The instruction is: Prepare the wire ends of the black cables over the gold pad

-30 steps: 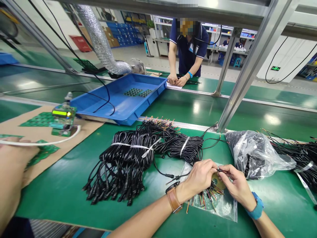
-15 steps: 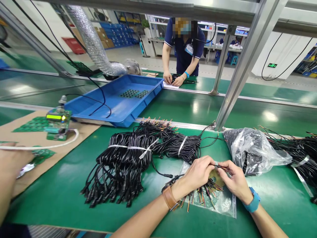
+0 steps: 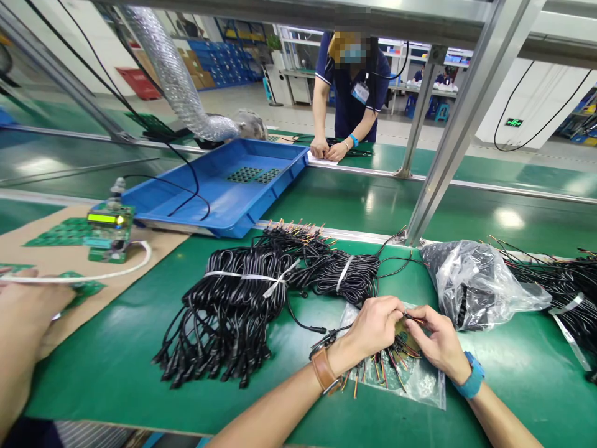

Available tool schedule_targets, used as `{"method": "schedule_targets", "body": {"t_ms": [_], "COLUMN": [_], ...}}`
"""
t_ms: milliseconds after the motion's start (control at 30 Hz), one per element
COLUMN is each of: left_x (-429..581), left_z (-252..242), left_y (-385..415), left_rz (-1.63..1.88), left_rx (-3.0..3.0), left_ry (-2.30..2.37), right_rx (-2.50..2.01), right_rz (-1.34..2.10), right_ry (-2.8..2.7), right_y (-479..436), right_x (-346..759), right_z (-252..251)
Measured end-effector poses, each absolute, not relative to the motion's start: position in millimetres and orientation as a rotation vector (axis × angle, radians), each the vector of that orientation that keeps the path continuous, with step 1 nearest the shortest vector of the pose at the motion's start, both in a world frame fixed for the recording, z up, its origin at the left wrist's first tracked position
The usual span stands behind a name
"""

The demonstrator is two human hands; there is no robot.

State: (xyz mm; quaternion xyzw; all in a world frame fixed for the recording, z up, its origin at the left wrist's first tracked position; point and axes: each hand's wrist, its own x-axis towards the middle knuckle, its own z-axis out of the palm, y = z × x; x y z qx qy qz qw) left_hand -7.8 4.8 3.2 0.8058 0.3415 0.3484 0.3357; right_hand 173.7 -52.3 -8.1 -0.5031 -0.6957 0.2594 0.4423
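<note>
My left hand point(image 3: 377, 322), with a brown strap at the wrist, is closed in a pinch on a thin black cable point(image 3: 407, 315). Opposite it, my right hand point(image 3: 433, 339), blue band at the wrist, pinches the same cable close to its coloured wire ends. Under both hands lies a clear plastic bag point(image 3: 426, 389) with short black leads point(image 3: 380, 367) on it, their red, yellow and black wire tips fanned out. My fingers hide part of the cable. To the left, a large bundle of black cables point(image 3: 233, 305) is tied with white bands, beside a smaller coil point(image 3: 347, 274).
A plastic bag of black parts point(image 3: 476, 283) and more cables point(image 3: 566, 286) lie at right. A blue tray point(image 3: 237, 221) stands behind the bundles, near a metal post point(image 3: 459, 137). At left, a co-worker's hand point(image 3: 35, 305) is by a circuit board point(image 3: 109, 236); another person point(image 3: 352, 93) works opposite.
My hands stay nearly in place, the right shifting slightly left with the cable still pinched. The co-worker's hand at left has moved a little right. The person opposite has brought their hands together.
</note>
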Motion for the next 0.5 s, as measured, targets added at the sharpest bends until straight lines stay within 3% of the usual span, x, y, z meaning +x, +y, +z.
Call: {"method": "schedule_targets", "body": {"t_ms": [500], "left_x": [-11.7], "left_z": [10.1], "left_y": [5.7], "left_rz": [0.765], "left_rx": [2.129], "left_ry": [0.898], "right_rx": [-1.247], "right_rz": [0.593], "right_ry": [-1.742], "right_y": [-50.2], "right_x": [170.6], "right_z": [-3.5]}}
